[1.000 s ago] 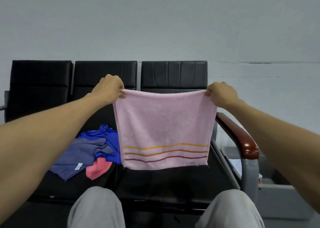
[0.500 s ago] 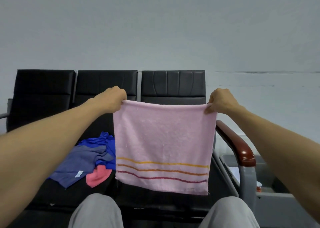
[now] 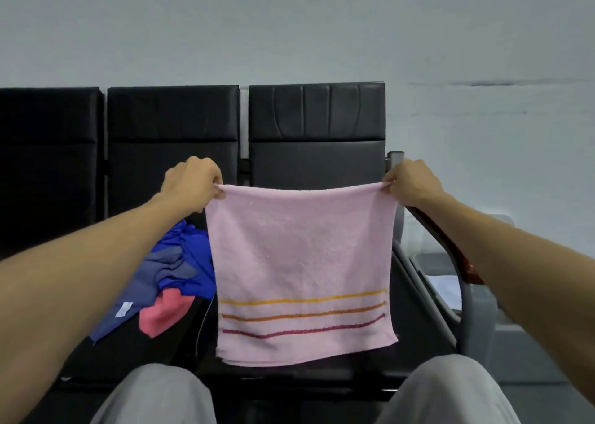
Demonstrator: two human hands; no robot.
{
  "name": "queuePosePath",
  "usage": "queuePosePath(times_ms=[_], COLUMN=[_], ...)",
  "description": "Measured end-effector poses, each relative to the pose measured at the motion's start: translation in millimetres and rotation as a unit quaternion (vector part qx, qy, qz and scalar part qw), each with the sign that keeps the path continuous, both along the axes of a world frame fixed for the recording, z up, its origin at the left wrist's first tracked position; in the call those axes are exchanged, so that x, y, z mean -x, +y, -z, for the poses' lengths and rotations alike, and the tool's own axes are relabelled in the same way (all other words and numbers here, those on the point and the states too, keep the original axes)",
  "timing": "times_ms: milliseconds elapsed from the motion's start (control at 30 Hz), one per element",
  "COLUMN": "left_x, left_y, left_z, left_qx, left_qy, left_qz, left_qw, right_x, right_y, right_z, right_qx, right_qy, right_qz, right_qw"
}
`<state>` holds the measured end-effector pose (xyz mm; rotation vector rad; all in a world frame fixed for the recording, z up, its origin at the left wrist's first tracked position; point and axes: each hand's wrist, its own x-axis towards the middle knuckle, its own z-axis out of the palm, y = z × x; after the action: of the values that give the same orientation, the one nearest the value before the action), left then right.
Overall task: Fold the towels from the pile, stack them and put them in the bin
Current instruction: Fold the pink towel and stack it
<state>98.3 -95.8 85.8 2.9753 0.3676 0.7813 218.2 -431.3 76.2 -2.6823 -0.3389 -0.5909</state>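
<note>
A row of black padded seats (image 3: pixel 315 118) is set against a plain pale grey wall (image 3: pixel 289 27). The row is closed at its right end by a reddish-brown armrest (image 3: pixel 467 269) on a grey metal post. A grey plastic bin (image 3: pixel 521 353) is seen on the floor just beyond that end. On the middle seat, towards its right edge, a loose pile is formed by a crumpled bright blue towel (image 3: pixel 193 256), a grey-blue towel (image 3: pixel 151 282) with a small white label, and a coral towel (image 3: pixel 164 314). Two knees in light grey trousers (image 3: pixel 157 394) are seen at the lower edge of the view.

A pale pink terry towel (image 3: pixel 299 262) is held up in the air in front of the right-hand seat, spread flat and nearly square. Three thin stripes, yellow, orange and dark red, are carried across it near the lower hem. Its top edge is drawn taut and almost level. Its upper left corner is pinched between the thumb and curled fingers of the left hand (image 3: pixel 193 182), and its upper right corner is pinched likewise by the right hand (image 3: pixel 410 182). The lower hem hangs down near the front edge of the seat cushion; whether it touches cannot be told.
</note>
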Motion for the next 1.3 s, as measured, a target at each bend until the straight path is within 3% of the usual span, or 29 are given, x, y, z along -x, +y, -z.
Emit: queuePosePath(times_ms=[200,300,633,800,1000,1133,1300], left_x=[-50,-67,-29,-20,-7,-11,-30], left_y=[8,16,17,24,29,29,20], left_z=[81,126,235,233,239,244,250], left_qx=[0.211,0.263,0.229,0.196,0.133,0.143,0.183], left_qy=[-0.028,-0.032,0.050,0.077,0.217,0.243,0.230], left_qz=[0.021,0.041,0.081,0.100,0.108,0.096,0.029], left_qw=[0.977,0.963,0.969,0.972,0.961,0.955,0.956], right_x=[-36,-49,-33,-26,-17,-15,-21], right_y=[5,2,-16,-24,-24,-21,-14], right_z=[75,119,220,213,214,220,226], right_qx=[-0.038,-0.028,0.050,0.046,0.109,0.141,0.113], right_qy=[0.070,0.091,0.221,0.219,0.258,0.313,0.316], right_qz=[-0.002,-0.009,-0.068,-0.100,-0.106,-0.105,-0.055], right_qw=[0.997,0.995,0.972,0.970,0.954,0.933,0.940])
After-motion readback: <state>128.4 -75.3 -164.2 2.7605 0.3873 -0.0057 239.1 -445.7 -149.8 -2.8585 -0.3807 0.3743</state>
